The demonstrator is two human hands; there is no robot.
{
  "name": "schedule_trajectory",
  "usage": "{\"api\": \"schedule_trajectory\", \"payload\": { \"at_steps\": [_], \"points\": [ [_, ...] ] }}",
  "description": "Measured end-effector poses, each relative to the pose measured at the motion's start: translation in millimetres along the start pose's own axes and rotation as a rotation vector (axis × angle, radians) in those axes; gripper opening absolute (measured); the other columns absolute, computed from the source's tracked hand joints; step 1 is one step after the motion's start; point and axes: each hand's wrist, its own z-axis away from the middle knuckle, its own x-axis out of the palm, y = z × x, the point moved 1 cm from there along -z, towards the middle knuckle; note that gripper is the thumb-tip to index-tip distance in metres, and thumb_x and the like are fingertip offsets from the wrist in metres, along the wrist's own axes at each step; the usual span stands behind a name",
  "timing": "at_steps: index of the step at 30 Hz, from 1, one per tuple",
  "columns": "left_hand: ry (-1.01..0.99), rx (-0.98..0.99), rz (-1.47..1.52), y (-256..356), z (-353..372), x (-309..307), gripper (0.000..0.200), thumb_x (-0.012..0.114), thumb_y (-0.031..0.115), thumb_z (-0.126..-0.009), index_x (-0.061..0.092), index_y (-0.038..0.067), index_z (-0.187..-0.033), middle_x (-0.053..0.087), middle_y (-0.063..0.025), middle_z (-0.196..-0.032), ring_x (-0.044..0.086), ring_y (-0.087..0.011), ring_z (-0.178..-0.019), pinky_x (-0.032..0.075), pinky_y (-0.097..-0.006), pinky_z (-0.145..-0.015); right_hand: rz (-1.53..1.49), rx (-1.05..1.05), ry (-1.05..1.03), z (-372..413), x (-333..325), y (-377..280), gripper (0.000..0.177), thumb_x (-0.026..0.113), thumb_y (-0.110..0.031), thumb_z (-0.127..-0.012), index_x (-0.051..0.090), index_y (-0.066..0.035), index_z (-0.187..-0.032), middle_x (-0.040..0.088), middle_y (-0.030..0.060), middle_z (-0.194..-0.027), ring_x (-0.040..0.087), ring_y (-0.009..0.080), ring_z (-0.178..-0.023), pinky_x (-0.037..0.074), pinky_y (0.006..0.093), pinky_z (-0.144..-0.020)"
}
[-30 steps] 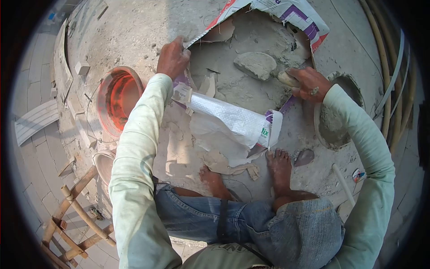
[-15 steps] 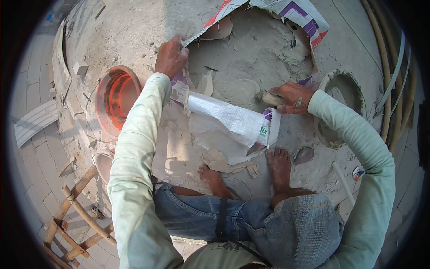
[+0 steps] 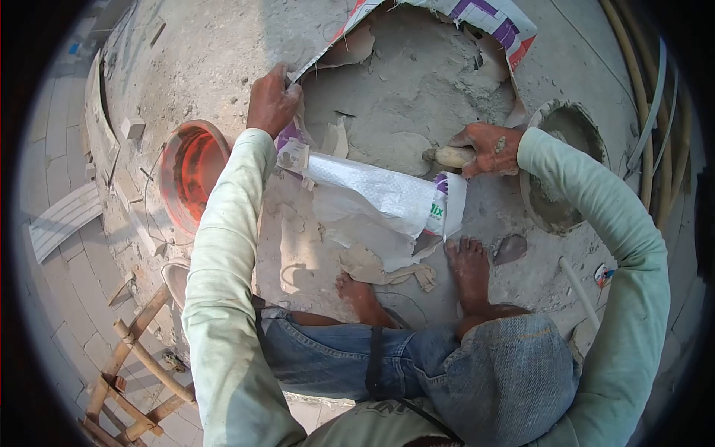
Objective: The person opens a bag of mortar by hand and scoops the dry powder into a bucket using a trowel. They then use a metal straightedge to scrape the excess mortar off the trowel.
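Grey powder (image 3: 402, 82) lies inside a torn-open bag (image 3: 380, 190), whose white front edge is folded down toward the feet. At the upper left of the opening, my left hand (image 3: 274, 99) is closed on the bag's torn edge. My right hand (image 3: 490, 151) grips the rounded handle of a tool (image 3: 452, 156) at the right side of the opening. The tool's blade appears to be down in the powder and is mostly hidden.
An orange bucket (image 3: 195, 175) stands to the left, and a bucket coated with grey mix (image 3: 566, 201) to the right. A wooden frame (image 3: 123, 372) is at the lower left. Long pipes (image 3: 642, 112) run along the right. Bare feet (image 3: 469, 276) rest near the bag.
The view has shifted slightly. My left hand, still on the bag's edge, appears a little lower and further left. My right hand keeps hold of the tool, slightly higher in view.
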Motion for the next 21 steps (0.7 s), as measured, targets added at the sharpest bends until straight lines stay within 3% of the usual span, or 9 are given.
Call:
{"api": "schedule_trajectory", "payload": {
  "at_steps": [7, 10, 13, 15, 19, 20, 21],
  "points": [
    [0.018, 0.025, -0.019, -2.2, 0.4, 0.3, 0.032, 0.061, 0.009, -0.075, 0.059, 0.002, -0.106, 0.064, -0.0217, -0.079, 0.064, -0.0385, -0.078, 0.050, -0.0438, -0.073, -0.057, 0.147, 0.014, 32.6, -24.7, -31.2, 0.047, 0.068, -0.013, -0.074, 0.059, 0.004, -0.117, 0.063, 0.0121, -0.069, 0.059, 0.0183, -0.057, 0.048, 0.0351, -0.054],
    [0.009, 0.008, 0.011, -5.8, -1.5, 0.6, 0.032, 0.062, 0.009, -0.076, 0.059, 0.002, -0.106, 0.064, -0.0209, -0.078, 0.064, -0.0388, -0.077, 0.050, -0.0438, -0.073, -0.082, 0.153, 0.011, 47.0, -31.9, -38.4, 0.046, 0.066, -0.008, -0.075, 0.058, 0.003, -0.119, 0.062, 0.0060, -0.072, 0.057, 0.0119, -0.055, 0.046, 0.0298, -0.050],
    [0.020, 0.065, -0.052, -12.1, -1.5, 4.1, 0.032, 0.058, 0.010, -0.078, 0.059, 0.004, -0.110, 0.061, -0.0149, -0.073, 0.061, -0.0276, -0.066, 0.048, -0.0387, -0.064, -0.102, 0.176, 0.061, 66.5, -28.6, -41.8, 0.046, 0.067, -0.009, -0.074, 0.058, 0.003, -0.118, 0.063, 0.0063, -0.073, 0.057, 0.0127, -0.056, 0.048, 0.0294, -0.052],
    [-0.015, 0.040, -0.034, -11.6, -1.6, 4.3, 0.032, 0.058, 0.009, -0.079, 0.059, 0.004, -0.110, 0.061, -0.0134, -0.072, 0.060, -0.0253, -0.064, 0.048, -0.0374, -0.062, 0.006, -0.069, 0.293, 85.7, -21.6, -27.5, 0.048, 0.067, -0.011, -0.073, 0.058, 0.002, -0.118, 0.063, 0.0053, -0.073, 0.057, 0.0119, -0.056, 0.048, 0.0277, -0.052],
    [-0.026, 0.041, 0.022, -14.0, -4.3, 5.4, 0.031, 0.060, 0.009, -0.077, 0.060, 0.005, -0.108, 0.060, -0.0148, -0.068, 0.061, -0.0295, -0.064, 0.048, -0.0402, -0.065, -0.232, 0.208, 0.266, 145.2, -16.6, -45.6, 0.056, 0.071, -0.018, -0.070, 0.058, 0.002, -0.121, 0.064, 0.0073, -0.077, 0.058, 0.0139, -0.059, 0.051, 0.0291, -0.060],
    [-0.024, 0.036, 0.016, -15.0, -5.2, 5.6, 0.032, 0.060, 0.009, -0.077, 0.060, 0.005, -0.109, 0.059, -0.0145, -0.068, 0.061, -0.0290, -0.064, 0.048, -0.0401, -0.065, -0.229, 0.224, 0.281, 159.7, -11.2, -37.8, 0.056, 0.071, -0.018, -0.070, 0.058, 0.002, -0.121, 0.064, 0.0073, -0.077, 0.058, 0.0139, -0.059, 0.051, 0.0291, -0.060],
    [-0.022, 0.030, 0.007, -15.6, -6.4, 5.6, 0.032, 0.060, 0.009, -0.077, 0.060, 0.005, -0.109, 0.059, -0.0143, -0.068, 0.061, -0.0284, -0.064, 0.048, -0.0401, -0.065, -0.164, 0.096, 0.412, 173.8, -3.4, -27.4, 0.058, 0.072, -0.019, -0.069, 0.058, 0.002, -0.121, 0.064, 0.0067, -0.077, 0.058, 0.0136, -0.058, 0.050, 0.0292, -0.059]
  ]
}}
